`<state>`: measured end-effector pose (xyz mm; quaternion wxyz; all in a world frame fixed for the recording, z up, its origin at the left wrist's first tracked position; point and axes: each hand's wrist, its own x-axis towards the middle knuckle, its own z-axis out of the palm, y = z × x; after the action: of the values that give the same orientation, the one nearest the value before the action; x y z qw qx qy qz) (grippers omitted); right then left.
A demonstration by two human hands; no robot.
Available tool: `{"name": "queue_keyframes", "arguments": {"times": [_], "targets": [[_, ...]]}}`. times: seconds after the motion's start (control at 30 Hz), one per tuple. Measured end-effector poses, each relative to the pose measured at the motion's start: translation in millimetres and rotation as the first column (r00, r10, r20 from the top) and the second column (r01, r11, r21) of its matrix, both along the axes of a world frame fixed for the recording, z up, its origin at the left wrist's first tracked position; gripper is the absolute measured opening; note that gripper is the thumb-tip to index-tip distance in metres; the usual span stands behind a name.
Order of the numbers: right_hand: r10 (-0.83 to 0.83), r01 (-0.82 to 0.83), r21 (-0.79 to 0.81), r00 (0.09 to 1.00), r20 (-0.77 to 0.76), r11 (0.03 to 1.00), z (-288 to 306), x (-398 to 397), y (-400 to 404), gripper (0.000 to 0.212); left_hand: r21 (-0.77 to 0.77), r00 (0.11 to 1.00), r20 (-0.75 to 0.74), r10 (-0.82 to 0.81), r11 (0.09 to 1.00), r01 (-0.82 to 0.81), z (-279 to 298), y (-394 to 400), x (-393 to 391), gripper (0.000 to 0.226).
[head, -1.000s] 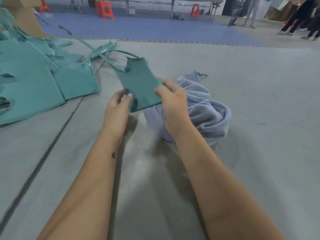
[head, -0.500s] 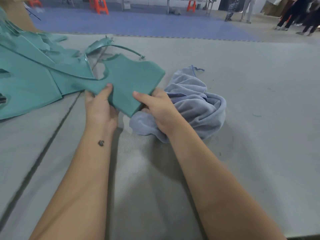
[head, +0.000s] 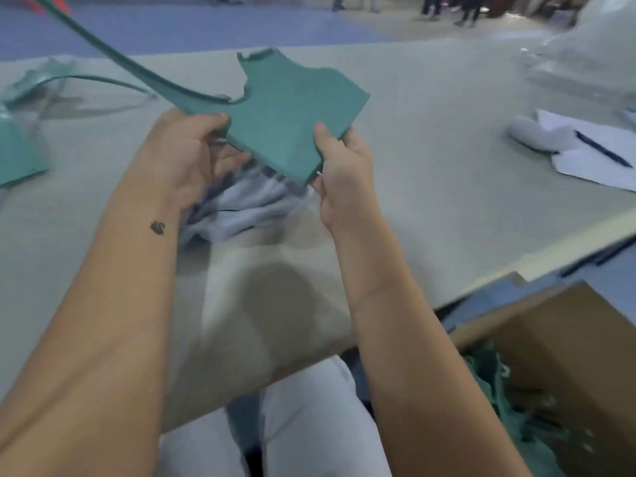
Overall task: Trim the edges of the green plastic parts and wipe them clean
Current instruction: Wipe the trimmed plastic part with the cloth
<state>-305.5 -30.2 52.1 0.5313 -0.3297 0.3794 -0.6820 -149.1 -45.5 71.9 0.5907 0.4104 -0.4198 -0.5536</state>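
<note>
I hold a flat green plastic part (head: pixel 292 115) up above the grey table (head: pixel 430 187), with both hands. Its far edge is jagged and a long thin green strip runs from it up to the top left. My left hand (head: pixel 186 153) grips its left edge, thumb on top. My right hand (head: pixel 340 163) pinches its near right corner, thumb on the upper face. Under my hands a light blue cloth (head: pixel 241 208) lies bunched on the table, partly hidden by the part and my left hand.
More green parts (head: pixel 17 156) and curved strips (head: pixel 86 80) lie at the left. A white paper with a pen (head: pixel 599 149) sits at the right. A brown cardboard box (head: pixel 568 356) with green scraps stands below the table's near right edge. People stand far back.
The green part has been lifted off the table and the cloth and brought toward me. The view has swung right and down, showing the box and the paper.
</note>
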Motion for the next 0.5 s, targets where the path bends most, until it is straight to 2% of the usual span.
{"name": "queue_keyframes", "arguments": {"times": [0.07, 0.13, 0.23, 0.3, 0.4, 0.5], "targets": [[-0.089, 0.089, 0.005, 0.996, 0.0, 0.996, -2, -35, 12, 0.012, -0.017, 0.999, -0.021, 0.034, 0.999, -0.035, -1, 4, -50, 0.018], [-0.246, 0.245, 0.022, 0.969, 0.007, 0.969, -7, -74, 25, 0.009, -0.02, 0.992, -0.128, 0.023, 0.999, -0.026, -14, 22, -112, 0.023], [-0.536, 0.54, 0.056, 0.841, -0.077, 0.84, -24, -143, 50, 0.011, -0.042, 0.974, -0.208, -0.086, 0.996, 0.079, -42, 69, -198, 0.024], [-0.635, 0.656, 0.102, 0.752, -0.178, 0.748, -40, -191, 74, 0.016, 0.003, 0.971, -0.171, -0.166, 0.986, 0.169, -54, 95, -241, 0.027], [-0.685, 0.723, 0.156, 0.689, -0.236, 0.673, -68, -257, 120, 0.022, 0.052, 0.95, -0.075, -0.302, 0.951, 0.306, -65, 119, -295, 0.025], [-0.784, 0.811, 0.198, 0.583, -0.212, 0.55, -96, -310, 171, 0.024, 0.079, 0.859, 0.027, -0.511, 0.858, 0.508, -77, 148, -343, 0.019]]}}
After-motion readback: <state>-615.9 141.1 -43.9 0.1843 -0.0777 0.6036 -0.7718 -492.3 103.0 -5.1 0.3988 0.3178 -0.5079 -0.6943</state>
